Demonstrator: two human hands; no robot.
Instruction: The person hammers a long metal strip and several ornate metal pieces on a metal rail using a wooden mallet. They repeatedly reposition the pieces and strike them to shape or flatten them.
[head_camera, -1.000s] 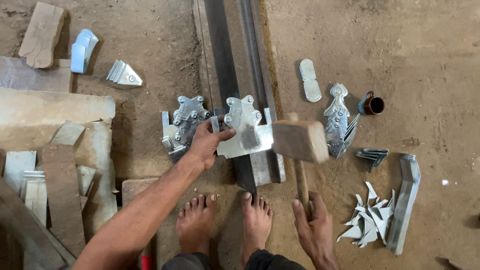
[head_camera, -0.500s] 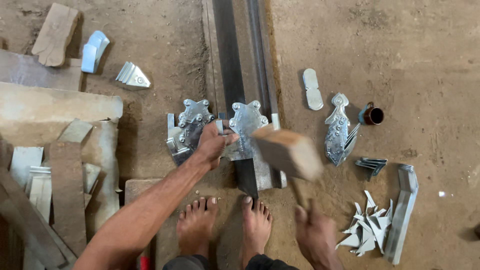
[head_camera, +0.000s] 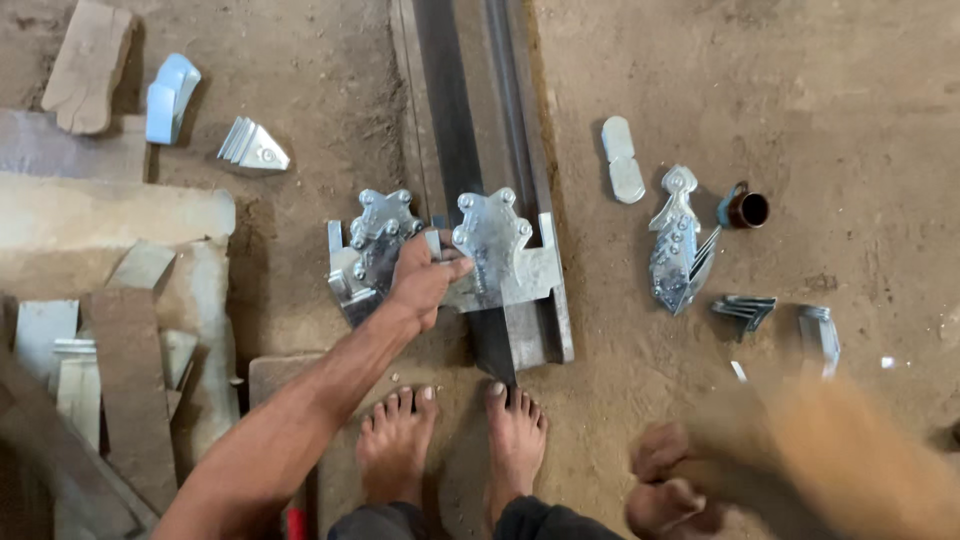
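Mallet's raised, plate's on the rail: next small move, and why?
Probably swing the mallet down onto the plate. The left hand pins the plate's left edge flat on the rail, and the right hand grips the handle low at the right with the head drawn back and blurred. Fingers lie on the plate's edge, so aim for its right side.

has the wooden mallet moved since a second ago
Yes. The mallet was over the steel rail beside the metal plate; now it is a blur low and to the right, gripped by the right hand, well clear of the rail.
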